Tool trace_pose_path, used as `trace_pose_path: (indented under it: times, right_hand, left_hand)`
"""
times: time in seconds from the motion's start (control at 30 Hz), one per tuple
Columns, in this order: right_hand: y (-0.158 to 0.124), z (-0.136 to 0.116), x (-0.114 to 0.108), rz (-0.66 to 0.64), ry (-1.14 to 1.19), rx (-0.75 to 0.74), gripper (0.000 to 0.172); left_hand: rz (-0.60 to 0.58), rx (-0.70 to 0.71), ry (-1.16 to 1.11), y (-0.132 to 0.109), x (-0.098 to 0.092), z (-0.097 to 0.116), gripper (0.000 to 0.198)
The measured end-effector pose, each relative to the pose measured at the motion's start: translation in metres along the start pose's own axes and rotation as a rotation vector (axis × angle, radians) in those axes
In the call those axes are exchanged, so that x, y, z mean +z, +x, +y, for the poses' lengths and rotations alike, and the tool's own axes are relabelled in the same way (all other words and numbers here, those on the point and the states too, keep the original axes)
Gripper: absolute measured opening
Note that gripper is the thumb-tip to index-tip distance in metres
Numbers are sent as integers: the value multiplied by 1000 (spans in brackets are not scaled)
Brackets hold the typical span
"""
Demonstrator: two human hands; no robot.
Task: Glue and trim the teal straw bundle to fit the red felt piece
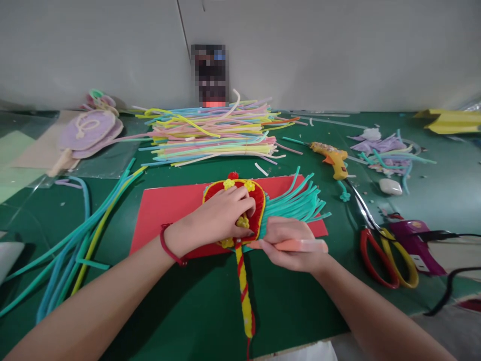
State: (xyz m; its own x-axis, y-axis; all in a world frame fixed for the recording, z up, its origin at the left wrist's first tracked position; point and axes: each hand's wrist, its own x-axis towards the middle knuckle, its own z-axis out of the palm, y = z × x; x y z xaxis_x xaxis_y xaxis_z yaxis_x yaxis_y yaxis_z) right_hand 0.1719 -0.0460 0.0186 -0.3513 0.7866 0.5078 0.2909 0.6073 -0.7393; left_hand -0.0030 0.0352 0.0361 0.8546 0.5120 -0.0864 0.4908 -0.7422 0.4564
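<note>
Nearest me, the striped handle (244, 293) of a red fan (258, 206) crosses the tabletop (188, 306). My left hand (227, 210), fingers bent and thumb apart, rests over the fan's head; my right hand (287, 231), just beside its lower edge, pinches an orange pen (306, 245). Beneath the head lies red card (165, 205). Farther off, clear plastic (124, 163), bag or sheet I cannot tell, lies by a lavender fan (88, 133), near bundled pipe cleaners (214, 143).
</note>
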Motion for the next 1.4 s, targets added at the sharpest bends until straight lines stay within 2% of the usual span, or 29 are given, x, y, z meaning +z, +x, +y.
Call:
trace_pose_path:
  times: [0.13,0.27,0.4,0.57,0.73,0.93,1.03,1.1,1.27,1.4]
  right_hand:
    - [-4,4,3,-117,-48,32,20]
    - [-4,4,2,-161,-76,60,22]
    - [-1,2,0,-131,-130,55,29]
    - [-1,4,-5,-148,-93,98,31]
    - [-2,6,-14,-22,-74,150,34]
    - [0,4,-11,-141,1,134,30]
    - [-1,6,-10,-152,-11,151,29]
    - [-2,9,-12,-110,4,215,32]
    - [-6,19,-16,49,190,503,32]
    - [-5,19,-14,27,271,573,31]
  left_hand:
    - [-17,1,-4,0,-3,1,21]
    - [-15,5,-7,0,-3,1,20]
    - [9,23,-16,-1,0,0,20]
    - [0,25,14,0,0,-1,21]
    - [-19,10,8,1,-3,0,22]
    - [-14,6,0,1,-2,-1,21]
    - [-6,12,-8,1,-1,-2,22]
    - [-6,13,-12,1,-1,-2,21]
    - [2,10,-6,2,-1,-1,22]
    - [9,12,4,2,-1,-1,22]
